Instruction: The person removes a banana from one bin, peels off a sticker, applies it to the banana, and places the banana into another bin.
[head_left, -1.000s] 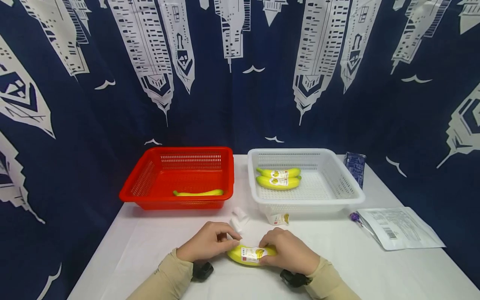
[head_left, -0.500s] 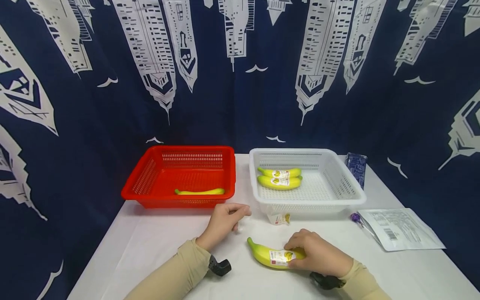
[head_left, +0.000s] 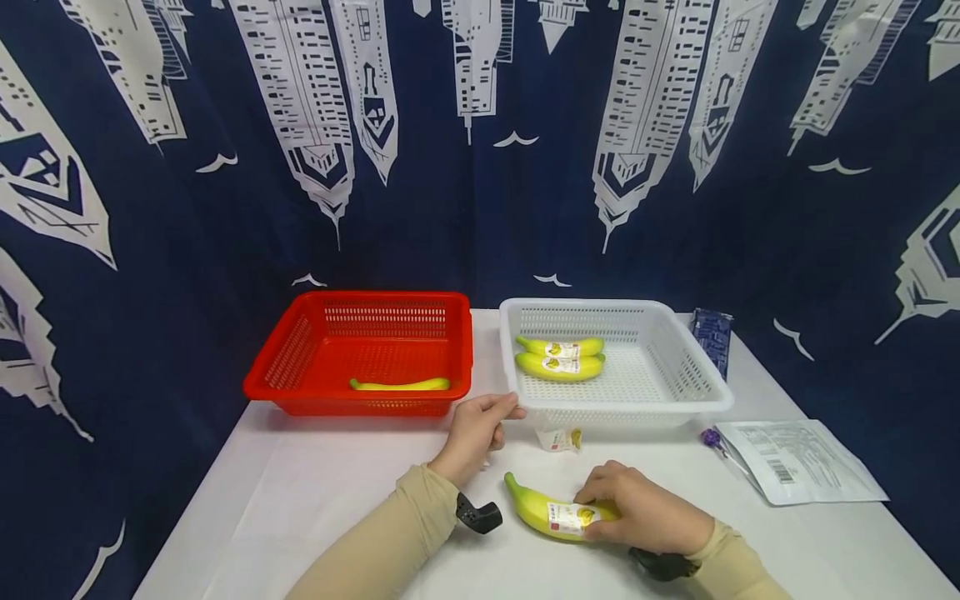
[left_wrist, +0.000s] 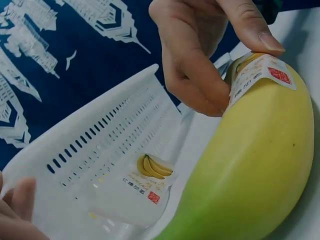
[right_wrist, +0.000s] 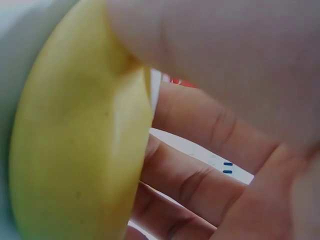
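Note:
On the white table, a yellow banana (head_left: pixel 532 507) with a green stem end lies with its far end gripped by my right hand (head_left: pixel 648 508). Thumb and fingers close round the banana (right_wrist: pixel 75 135) in the right wrist view. A printed label (left_wrist: pixel 262 75) wraps it, its edge lifting from the peel in the left wrist view. My left hand (head_left: pixel 471 437) reaches forward by the white basket's front left corner, index finger extended, others loosely bent. Its fingers (left_wrist: pixel 22 200) show nothing between them. A clear printed wrapper (head_left: pixel 558 439) lies before the basket.
A red basket (head_left: pixel 273 392) at the back left holds one banana (head_left: pixel 401 385). The white basket (head_left: pixel 622 407) beside it holds two labelled bananas (head_left: pixel 561 367). At right are a silver pouch (head_left: pixel 806 462), a purple-topped stick (head_left: pixel 710 437) and a blue packet (head_left: pixel 712 337).
My left hand has let go of the banana and moved forward to the white basket's corner, over where a crumpled white piece lay. My right hand has shifted the banana to the right.

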